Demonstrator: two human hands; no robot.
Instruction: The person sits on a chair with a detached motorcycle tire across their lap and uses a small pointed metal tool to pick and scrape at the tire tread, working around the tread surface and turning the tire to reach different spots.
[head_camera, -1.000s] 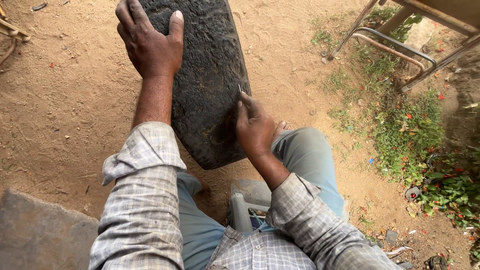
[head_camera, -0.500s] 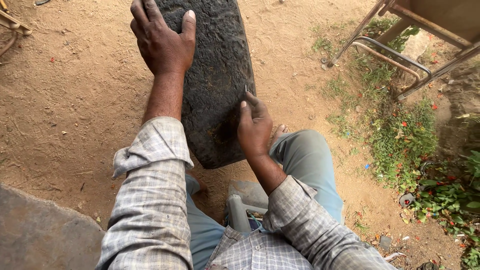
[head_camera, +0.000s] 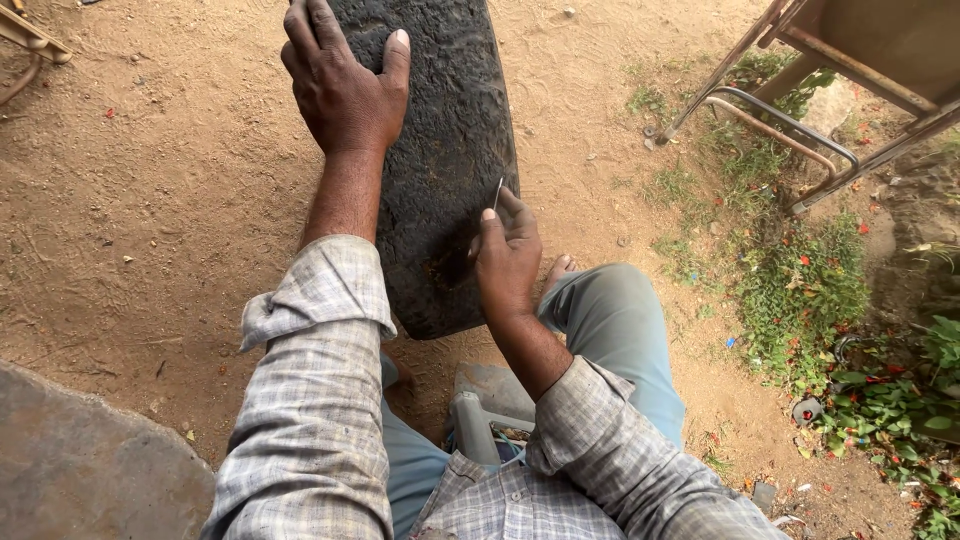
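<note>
Outdoors, bare sandy dirt ground (head_camera: 150, 200), w/ a strip of weeds and small red flowers (head_camera: 800, 290) along the right side and a rusty metal frame (head_camera: 800, 110) at top right. A grey stone slab (head_camera: 70, 480) sits at bottom left.

Person is seated low, grey-blue trousers, checked shirt sleeves rolled up. A worn black tyre (head_camera: 440, 170) stands on the dirt in front of the knees, tread facing up toward the camera, its near end down by the legs and far end running out of frame at top.

Left hand (head_camera: 345, 85) is spread flat on the tread near the top, fingers wide, thumb across the rubber, pressing it steady. Right hand (head_camera: 505, 255) is at the tyre's right edge, thumb and forefinger pinched together on a thin metal needle (head_camera: 498, 192) that sticks up from the grip, tip close to the sidewall.

Progress, as a guess: tread looks rough and pitted all over, no stitching, patch or clean cut visible yet, so the work on the rubber seems early or mid-way. Can't tell if the needle has gone into the rubber. A grey boxy object (head_camera: 480, 425) lies btwn the legs, partly hidden.
</note>
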